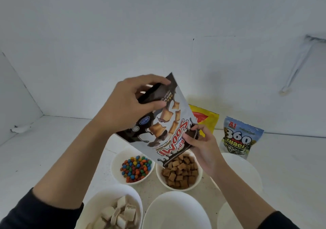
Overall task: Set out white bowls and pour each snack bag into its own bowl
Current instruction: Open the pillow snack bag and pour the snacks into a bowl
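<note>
Six white bowls are sitting on the pale worktop (44, 149), and three snack bags are showing. The person is holding one bag, the brown-and-white cereal bag (169, 126), in the air above the bowls, between both hands. It is hanging upside down with its lettering inverted. Its long axis is slanting from upper left to lower right, and its open mouth is pointing down, just over the cereal bowl (178, 188). The left hand (123, 105) is gripping the bag's closed upper end, its fingers (153, 80) curling round the dark foil. The right hand (202, 145) is pinching the edge of the mouth, its fingers (189, 138) clamping on that corner. Brown pillow-shaped cereal pieces (180, 172) are filling the bowl below. Just to its left, the candy bowl (117, 163) is holding coloured coated candies (135, 168). Nearer the person, the wafer bowl (98, 198) is carrying pale wafer chunks (120, 214), and an empty bowl (176, 211) is lying beside it. A fifth bowl (243, 172) is showing behind the right wrist, and a sixth bowl (227, 218) is peeking out beside the right forearm; their contents are hidden. At the back, a yellow bag (210, 121) and a blue-and-white seed bag (241, 137) are standing upright near the wall.
</note>
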A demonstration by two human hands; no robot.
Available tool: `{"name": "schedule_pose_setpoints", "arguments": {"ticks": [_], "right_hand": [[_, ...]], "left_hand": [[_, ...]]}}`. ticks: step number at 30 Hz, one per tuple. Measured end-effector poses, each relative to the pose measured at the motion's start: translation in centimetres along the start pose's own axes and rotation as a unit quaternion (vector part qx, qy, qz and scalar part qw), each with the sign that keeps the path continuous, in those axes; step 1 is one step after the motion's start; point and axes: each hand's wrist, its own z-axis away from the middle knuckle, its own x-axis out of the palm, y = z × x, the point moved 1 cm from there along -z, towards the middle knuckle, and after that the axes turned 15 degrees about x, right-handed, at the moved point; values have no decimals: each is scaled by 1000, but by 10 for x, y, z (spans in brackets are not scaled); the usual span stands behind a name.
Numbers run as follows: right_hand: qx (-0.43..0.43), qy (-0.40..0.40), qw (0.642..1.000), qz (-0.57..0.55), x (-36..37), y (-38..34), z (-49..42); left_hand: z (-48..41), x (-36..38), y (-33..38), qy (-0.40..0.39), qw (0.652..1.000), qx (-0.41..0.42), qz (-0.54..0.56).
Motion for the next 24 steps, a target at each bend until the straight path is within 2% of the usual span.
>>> {"name": "schedule_pose_setpoints", "arguments": {"ticks": [2,4,8,11,17,20,24], "right_hand": [[22,26,999,0,-3,4,-1],[17,41,999,-8,-6,3,0],[-30,17,999,11,1,-3,11],[-54,34,996,68,7,0,19],[-47,77,984,151,20,12,35],[1,76,986,148,31,19,43],[56,29,992,111,51,26,53]], "left_hand": [[7,10,-1,-28,999,-16,1],[16,15,-3,-23,999,-34,5],[36,3,0,54,995,-77,42],[65,6,-2,130,983,-114,65],[132,14,-4,355,902,-206,134],[159,20,3,405,871,-230,156],[189,24,19,445,833,-258,202]]}}
